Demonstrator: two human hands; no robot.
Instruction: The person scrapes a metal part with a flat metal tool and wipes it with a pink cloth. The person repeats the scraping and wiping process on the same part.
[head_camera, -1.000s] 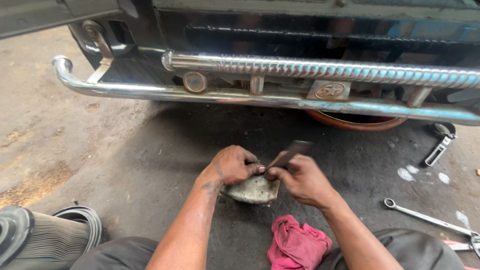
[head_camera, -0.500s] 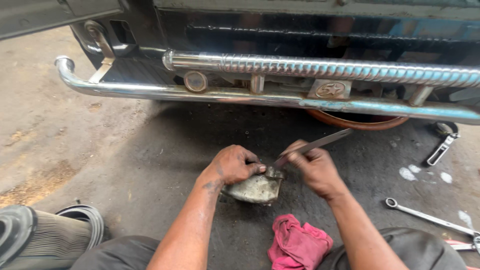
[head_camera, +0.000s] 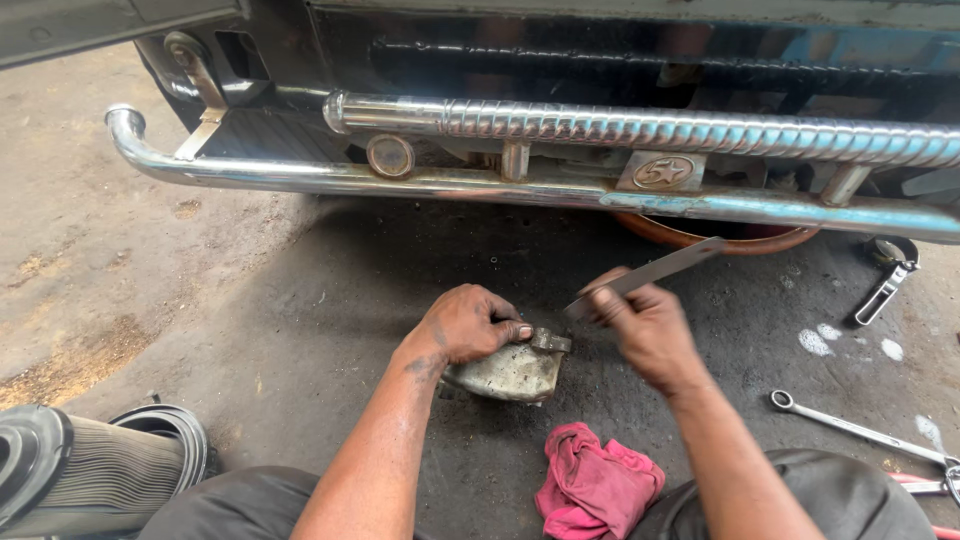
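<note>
A pink rag (head_camera: 597, 483) is seen nearest, on the ground just in front of a grimy metal part (head_camera: 508, 371). The metal part is pressed down by the left hand (head_camera: 465, 322), clenched over its top. Just right of the part, a flat metal strip (head_camera: 648, 274) is grasped by the right hand (head_camera: 645, 330). A spanner (head_camera: 860, 429) lies well right of the part. Beyond the part, a chrome bumper (head_camera: 560, 190) spans the view.

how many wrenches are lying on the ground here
2 clearly: a long ring wrench on the ground right of the right hand, and a shorter tool under the bumper's right end. Another handle shows partly at the frame's lower right edge.
</note>
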